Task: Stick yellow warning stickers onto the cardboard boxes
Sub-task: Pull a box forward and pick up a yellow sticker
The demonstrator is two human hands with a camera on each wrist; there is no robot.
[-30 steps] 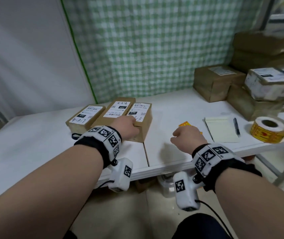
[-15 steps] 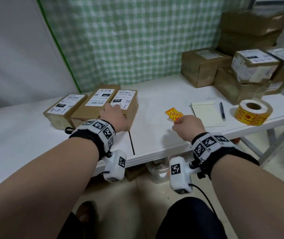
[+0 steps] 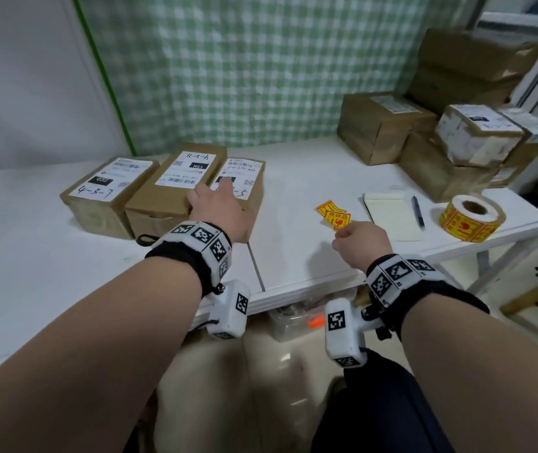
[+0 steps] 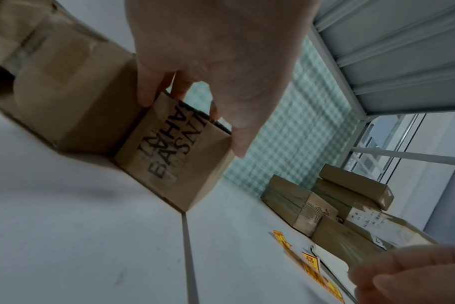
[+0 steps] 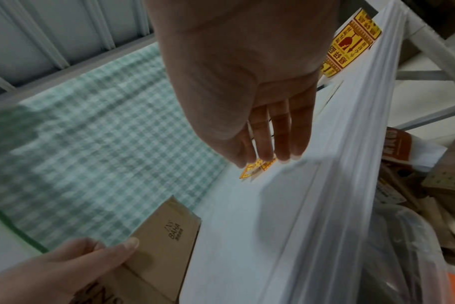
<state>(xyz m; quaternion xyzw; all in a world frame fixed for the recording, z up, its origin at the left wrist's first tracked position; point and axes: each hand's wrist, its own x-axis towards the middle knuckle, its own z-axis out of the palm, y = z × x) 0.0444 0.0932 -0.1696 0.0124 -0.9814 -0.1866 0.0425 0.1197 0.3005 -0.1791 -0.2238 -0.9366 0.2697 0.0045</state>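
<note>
Three brown cardboard boxes with white labels stand side by side at the table's left. My left hand (image 3: 218,204) lies over the near end of the right box (image 3: 244,178), fingers over its top and thumb down its side (image 4: 239,142), holding it. Loose yellow warning stickers (image 3: 333,215) lie on the white table (image 3: 293,256) at the middle. My right hand (image 3: 355,240) is at their near edge, its thumb and fingertips (image 5: 265,156) closing on the sticker strip (image 5: 253,171). No yellow sticker shows on the three box tops.
A roll of yellow stickers (image 3: 470,220) sits at the table's right front. A notepad (image 3: 391,217) and pen (image 3: 417,210) lie between it and the loose stickers. Several taped boxes (image 3: 382,125) are stacked at the back right. A seam (image 4: 187,246) splits the tabletop.
My left hand has slid farther forward over the right box's label. My right hand has stayed at the stickers' near edge. The head view has shifted.
</note>
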